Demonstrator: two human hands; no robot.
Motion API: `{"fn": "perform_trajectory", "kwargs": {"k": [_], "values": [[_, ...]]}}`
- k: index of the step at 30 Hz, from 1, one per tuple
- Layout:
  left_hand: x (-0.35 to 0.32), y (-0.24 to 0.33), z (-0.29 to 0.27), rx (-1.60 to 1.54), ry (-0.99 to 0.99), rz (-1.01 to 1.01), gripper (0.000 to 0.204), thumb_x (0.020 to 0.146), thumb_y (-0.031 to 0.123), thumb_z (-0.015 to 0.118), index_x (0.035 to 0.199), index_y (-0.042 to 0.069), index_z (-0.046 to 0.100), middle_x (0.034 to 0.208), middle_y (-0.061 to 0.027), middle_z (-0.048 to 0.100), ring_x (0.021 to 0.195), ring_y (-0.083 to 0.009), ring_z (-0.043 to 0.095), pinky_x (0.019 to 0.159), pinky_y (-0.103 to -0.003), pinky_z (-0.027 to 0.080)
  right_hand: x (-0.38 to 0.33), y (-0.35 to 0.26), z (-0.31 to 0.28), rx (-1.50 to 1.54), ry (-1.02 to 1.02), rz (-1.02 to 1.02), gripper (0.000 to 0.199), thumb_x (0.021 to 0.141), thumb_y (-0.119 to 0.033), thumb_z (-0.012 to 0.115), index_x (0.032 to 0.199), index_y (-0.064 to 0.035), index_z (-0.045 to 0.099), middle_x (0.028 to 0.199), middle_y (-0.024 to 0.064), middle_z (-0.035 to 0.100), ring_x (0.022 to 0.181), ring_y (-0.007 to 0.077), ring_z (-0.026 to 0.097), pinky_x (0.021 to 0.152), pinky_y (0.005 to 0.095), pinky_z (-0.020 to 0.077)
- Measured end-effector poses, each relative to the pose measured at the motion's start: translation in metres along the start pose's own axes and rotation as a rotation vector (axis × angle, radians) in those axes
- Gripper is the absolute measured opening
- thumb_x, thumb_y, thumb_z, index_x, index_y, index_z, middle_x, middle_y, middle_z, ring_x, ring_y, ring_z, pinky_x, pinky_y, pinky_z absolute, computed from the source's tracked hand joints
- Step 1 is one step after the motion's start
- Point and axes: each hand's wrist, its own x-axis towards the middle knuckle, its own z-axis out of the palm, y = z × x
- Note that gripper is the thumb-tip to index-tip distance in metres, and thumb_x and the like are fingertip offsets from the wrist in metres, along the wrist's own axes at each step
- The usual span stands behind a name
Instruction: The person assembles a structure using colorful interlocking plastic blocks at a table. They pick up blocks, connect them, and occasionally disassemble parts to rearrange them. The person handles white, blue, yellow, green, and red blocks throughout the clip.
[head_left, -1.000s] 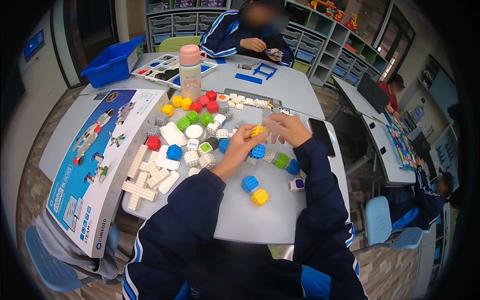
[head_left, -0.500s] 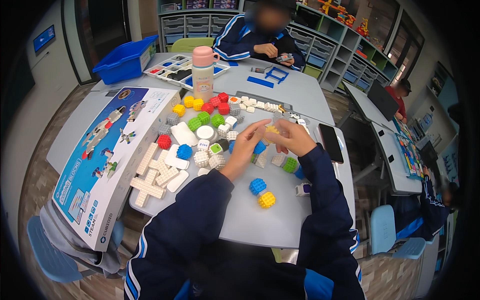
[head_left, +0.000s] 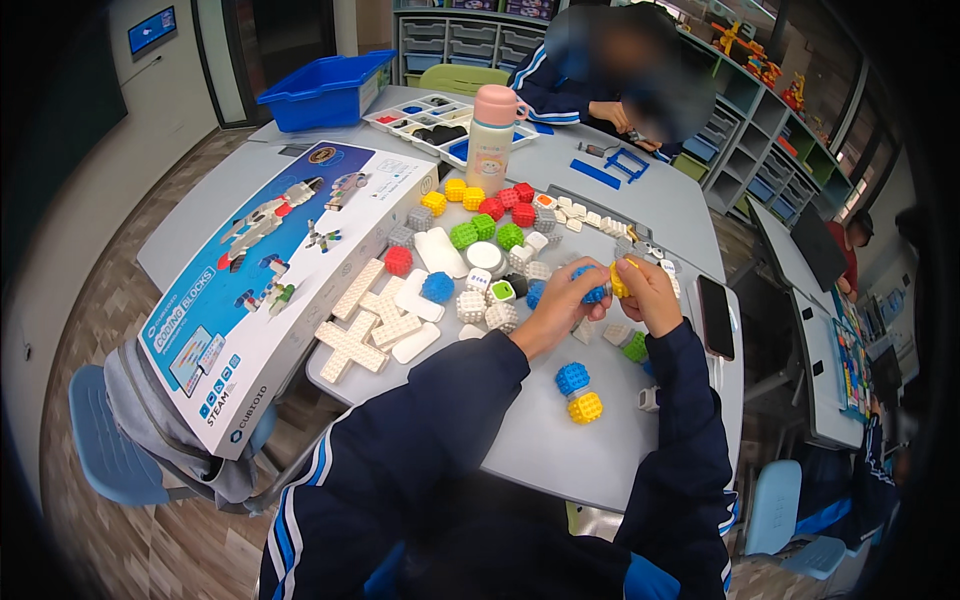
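Over a grey table (head_left: 520,452) strewn with blocks (head_left: 397,261), the left hand (head_left: 556,312) grips a blue block (head_left: 597,293) while the right hand (head_left: 653,300) pinches a yellow block (head_left: 618,284) just beside it.

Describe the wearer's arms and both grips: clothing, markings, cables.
Arms: long, dark navy sleeves, loose-fitting, with white and light-blue stripes along the outer sides. Left grip and right grip: ordinary five-fingered hands, no gloves. No cables visible on either arm.
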Motion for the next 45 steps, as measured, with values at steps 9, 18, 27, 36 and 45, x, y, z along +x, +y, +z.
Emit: {"fn": "perform_trajectory", "kwargs": {"k": [9,18,27,36,45], "values": [[0.009,-0.008,-0.004,-0.227,0.183,0.041,0.029,0.097,0.031,0.055,0.101,0.003,0.056,0.081,-0.0066,0.056,0.067,-0.0127,0.049,0.064,-0.029,0.042,0.033,-0.026,0.010,0.143,-0.017,0.053,0.041,0.094,-0.044,0.061,0.095,-0.0033,0.059,0.060,-0.0028,0.040,0.045,0.0075,0.039,0.042,0.0240,0.0286],[0.014,-0.033,-0.034,0.025,0.142,0.047,0.041,0.103,0.039,0.045,0.134,0.011,0.047,0.126,-0.0045,0.059,0.107,-0.0165,0.061,0.091,-0.036,0.050,0.171,-0.053,0.145,-1.154,-0.194,-0.309,0.057,0.077,-0.048,0.074,0.113,-0.0035,0.068,0.106,0.0216,0.068,0.100,0.0322,0.067,0.085,0.0408,0.0536],[0.014,-0.035,-0.019,-0.090,0.179,0.060,0.040,0.103,0.039,0.042,0.134,0.013,0.044,0.126,-0.0047,0.057,0.107,-0.0163,0.059,0.087,-0.034,0.050,0.189,-0.041,0.169,-1.178,-0.163,-0.286,0.057,0.082,-0.048,0.071,0.120,-0.0060,0.065,0.102,0.0170,0.071,0.091,0.0268,0.070,0.079,0.0358,0.0549],[0.021,-0.020,-0.024,-0.304,0.073,0.041,0.024,0.097,0.036,0.052,0.108,0.015,0.047,0.093,-0.0091,0.057,0.072,-0.0146,0.053,0.066,-0.029,0.043,0.026,-0.093,0.035,-0.546,-0.027,-0.406,0.033,0.092,-0.033,0.067,0.110,-0.0056,0.069,0.078,0.0042,0.067,0.066,0.0091,0.057,0.060,0.0234,0.0465],[0.011,-0.012,-0.010,0.025,0.146,0.074,0.034,0.101,0.047,0.046,0.097,0.013,0.047,0.071,-0.0038,0.051,0.048,-0.0091,0.041,0.044,-0.023,0.030,-0.008,-0.021,0.019,-0.703,0.025,-0.250,0.035,0.093,-0.036,0.064,0.092,-0.0014,0.057,0.070,0.0113,0.064,0.057,0.0200,0.061,0.056,0.0309,0.0482]]}}
